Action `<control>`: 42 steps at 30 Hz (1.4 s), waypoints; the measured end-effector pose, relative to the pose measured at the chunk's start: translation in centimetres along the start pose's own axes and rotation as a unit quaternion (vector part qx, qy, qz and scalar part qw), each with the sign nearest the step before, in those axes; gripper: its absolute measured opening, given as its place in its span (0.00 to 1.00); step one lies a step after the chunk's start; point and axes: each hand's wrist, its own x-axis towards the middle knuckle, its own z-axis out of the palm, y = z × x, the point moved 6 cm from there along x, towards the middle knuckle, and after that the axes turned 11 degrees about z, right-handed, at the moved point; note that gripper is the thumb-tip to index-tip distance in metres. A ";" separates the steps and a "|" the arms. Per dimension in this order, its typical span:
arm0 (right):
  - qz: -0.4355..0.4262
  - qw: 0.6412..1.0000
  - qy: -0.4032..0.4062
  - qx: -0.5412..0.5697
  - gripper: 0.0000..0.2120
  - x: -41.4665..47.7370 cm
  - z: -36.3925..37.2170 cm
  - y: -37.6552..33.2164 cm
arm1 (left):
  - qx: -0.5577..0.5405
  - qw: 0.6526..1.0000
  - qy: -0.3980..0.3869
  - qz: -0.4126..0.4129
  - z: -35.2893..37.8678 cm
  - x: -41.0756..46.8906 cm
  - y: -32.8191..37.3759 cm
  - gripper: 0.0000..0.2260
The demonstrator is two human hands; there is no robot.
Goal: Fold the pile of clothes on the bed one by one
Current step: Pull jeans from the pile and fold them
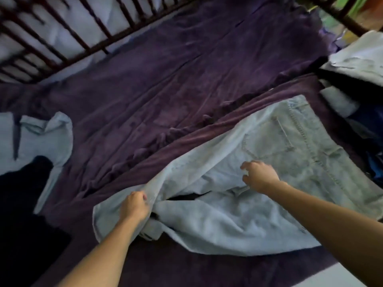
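Bed [165, 79]: fills most of the view, covered by a wrinkled dark purple sheet with long creases running from upper right to lower left.
Bed rail [62, 38]: dark wooden slats along the upper left edge of the bed, with pale bedding showing behind them.
Jeans [279, 141]: light blue denim, lying on the purple sheet in the lower right part of the bed. The waist end with a back pocket faces up toward the right. The legs run down to the left and are rumpled, one lying partly over the other.
Black garment [20, 204]: a dark heap at the left edge of the bed, touching the pale cloth beside it.
Pale blue garment [47, 141]: crumpled at the left edge, well apart from the jeans.
Pile of clothes [352, 59]: stacked at the right edge, with light grey cloth on top and dark pieces under it, just beside the waist of the jeans.
Right hand [259, 176]: over the seat of the jeans, below the pocket. Its fingers [244, 165] are bent and spread apart; whether they pinch the cloth cannot be told.
Left hand [134, 206]: at the leg end of the jeans, its fingers [143, 196] curled tight around a bunched fold of denim.
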 end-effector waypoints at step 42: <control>0.038 0.998 0.040 -0.041 0.36 -6.4 18.1 -16.8 | -0.402 0.902 0.065 -0.141 10.4 -1.5 -14.6 0.10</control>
